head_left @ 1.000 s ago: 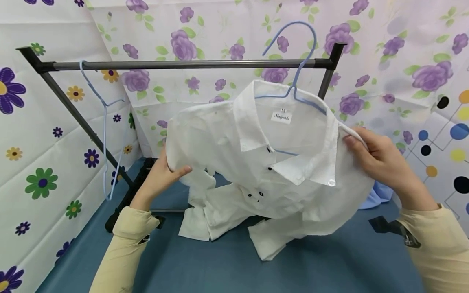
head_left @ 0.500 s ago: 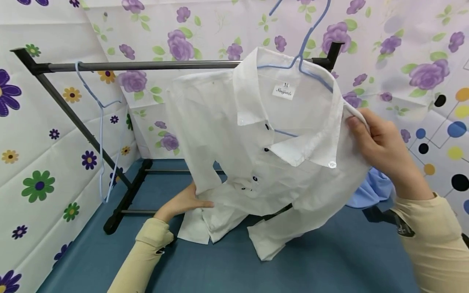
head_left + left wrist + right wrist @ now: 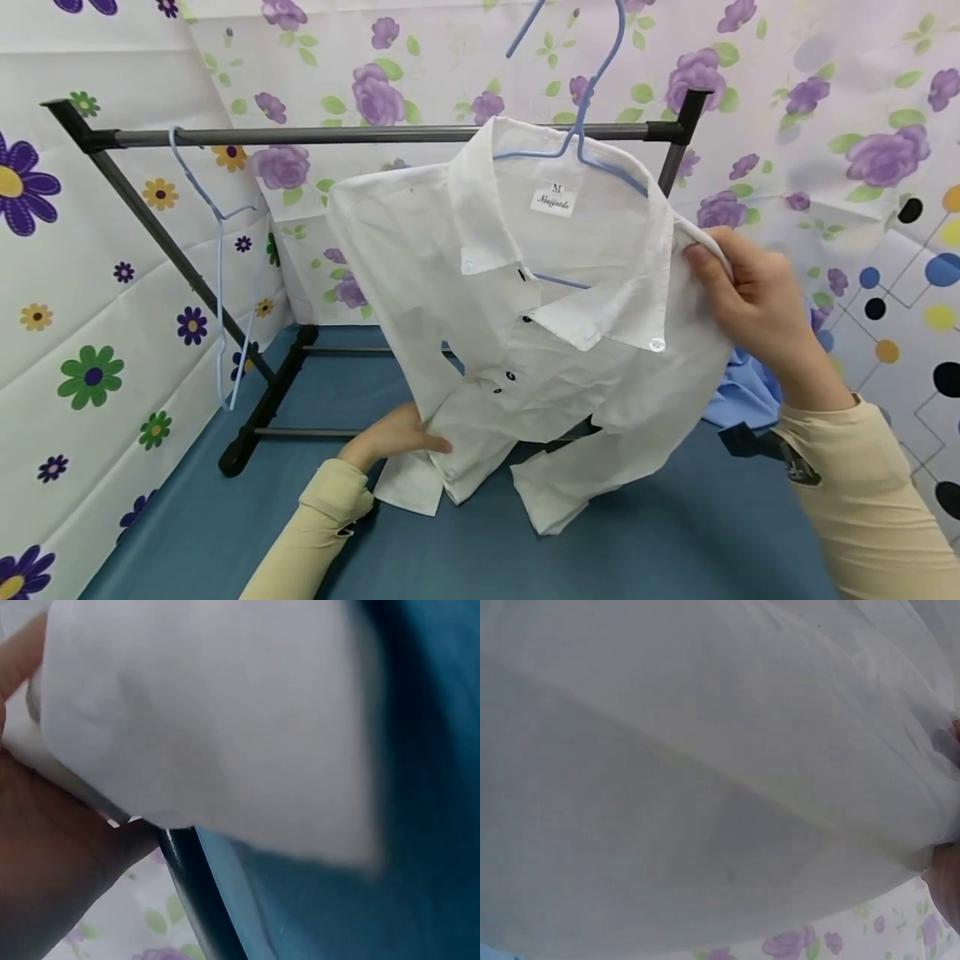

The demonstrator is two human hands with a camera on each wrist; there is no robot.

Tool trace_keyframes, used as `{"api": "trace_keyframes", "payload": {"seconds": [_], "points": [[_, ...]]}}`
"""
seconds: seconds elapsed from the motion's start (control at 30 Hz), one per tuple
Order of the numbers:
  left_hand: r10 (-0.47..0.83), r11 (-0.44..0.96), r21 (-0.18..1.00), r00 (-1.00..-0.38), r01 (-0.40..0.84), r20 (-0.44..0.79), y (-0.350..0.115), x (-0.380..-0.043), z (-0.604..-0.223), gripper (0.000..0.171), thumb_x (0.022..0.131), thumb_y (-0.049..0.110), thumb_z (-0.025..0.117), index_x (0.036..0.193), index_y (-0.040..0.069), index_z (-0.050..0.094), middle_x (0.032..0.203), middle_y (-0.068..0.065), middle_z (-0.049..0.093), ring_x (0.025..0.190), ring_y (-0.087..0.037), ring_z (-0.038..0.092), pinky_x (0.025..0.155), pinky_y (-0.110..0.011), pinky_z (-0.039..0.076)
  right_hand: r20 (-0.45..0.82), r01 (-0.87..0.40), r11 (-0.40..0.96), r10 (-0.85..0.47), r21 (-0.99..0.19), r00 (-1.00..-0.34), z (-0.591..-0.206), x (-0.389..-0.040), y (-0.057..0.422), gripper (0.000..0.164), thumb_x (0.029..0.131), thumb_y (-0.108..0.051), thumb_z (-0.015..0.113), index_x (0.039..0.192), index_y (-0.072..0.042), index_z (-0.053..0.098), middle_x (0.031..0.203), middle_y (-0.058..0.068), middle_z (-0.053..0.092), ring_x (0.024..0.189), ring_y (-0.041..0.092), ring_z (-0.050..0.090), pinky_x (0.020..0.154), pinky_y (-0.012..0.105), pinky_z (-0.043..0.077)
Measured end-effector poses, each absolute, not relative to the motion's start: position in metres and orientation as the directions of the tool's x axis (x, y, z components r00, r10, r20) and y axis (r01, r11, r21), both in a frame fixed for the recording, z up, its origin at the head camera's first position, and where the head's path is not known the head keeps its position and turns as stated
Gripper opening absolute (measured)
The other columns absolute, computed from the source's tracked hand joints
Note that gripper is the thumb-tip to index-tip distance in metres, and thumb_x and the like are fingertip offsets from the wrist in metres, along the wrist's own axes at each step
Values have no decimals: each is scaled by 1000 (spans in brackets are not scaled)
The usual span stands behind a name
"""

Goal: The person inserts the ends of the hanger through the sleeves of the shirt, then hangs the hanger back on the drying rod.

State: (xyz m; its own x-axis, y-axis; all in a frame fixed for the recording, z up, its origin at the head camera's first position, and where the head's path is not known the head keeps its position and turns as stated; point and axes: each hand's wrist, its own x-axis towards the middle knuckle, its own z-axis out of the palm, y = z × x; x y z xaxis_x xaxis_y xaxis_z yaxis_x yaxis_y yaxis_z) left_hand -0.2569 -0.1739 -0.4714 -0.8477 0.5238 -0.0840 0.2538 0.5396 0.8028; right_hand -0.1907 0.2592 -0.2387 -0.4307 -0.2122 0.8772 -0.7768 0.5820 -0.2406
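Shirt [image 3: 540, 358], a white button-up with a collar and long sleeves, is held in the middle of the head view, tilted a bit. A blue hanger [image 3: 590, 83] is tucked inside it, and the hanger's hook is seen at the top of the frame, where it is partly cut off. A white label [image 3: 553, 200] marked M is sewn inside the neck.

Right of the middle, one shoulder of the shirt is pinched by the right hand [image 3: 757, 300], with the thumb in front and the fingers bent behind. Lower, left of the middle, a sleeve is touched by the left hand [image 3: 397, 437]. Its thumb is laid over the cloth, but its other fingers are mostly hidden, so whether the sleeve is pinched cannot be told. A blurry piece of white cloth is seen beside that hand in the left wrist view.

A second hanger [image 3: 220, 300], also blue, is hung at the left end of the dark rail [image 3: 337, 136]. Behind the right hand, some blue cloth [image 3: 742, 392] is bunched up on the blue-green table [image 3: 675, 533]. Purple flowers are printed on the back sheet [image 3: 450, 50].
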Motion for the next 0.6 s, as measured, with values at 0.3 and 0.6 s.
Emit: {"api": "trace_keyframes", "payload": {"seconds": [0.3, 0.6], "points": [[489, 503, 809, -872, 304, 24, -195, -257, -464, 62, 92, 6, 68, 147, -4, 41, 140, -24, 51, 126, -42, 52, 102, -59, 42, 865, -785, 564, -227, -258, -448, -237, -203, 234, 17, 104, -13, 58, 104, 1, 68, 63, -1, 44, 51, 3, 37, 49, 18, 32], [305, 554, 785, -945, 276, 117, -236, -264, -448, 52, 94, 10, 68, 137, -10, 47, 132, -30, 54, 117, -44, 56, 96, -58, 45, 870, -809, 510, -208, -294, -447, -233, -222, 196, 15, 104, -10, 55, 108, -1, 67, 68, 3, 47, 56, 10, 43, 53, 22, 35]]}}
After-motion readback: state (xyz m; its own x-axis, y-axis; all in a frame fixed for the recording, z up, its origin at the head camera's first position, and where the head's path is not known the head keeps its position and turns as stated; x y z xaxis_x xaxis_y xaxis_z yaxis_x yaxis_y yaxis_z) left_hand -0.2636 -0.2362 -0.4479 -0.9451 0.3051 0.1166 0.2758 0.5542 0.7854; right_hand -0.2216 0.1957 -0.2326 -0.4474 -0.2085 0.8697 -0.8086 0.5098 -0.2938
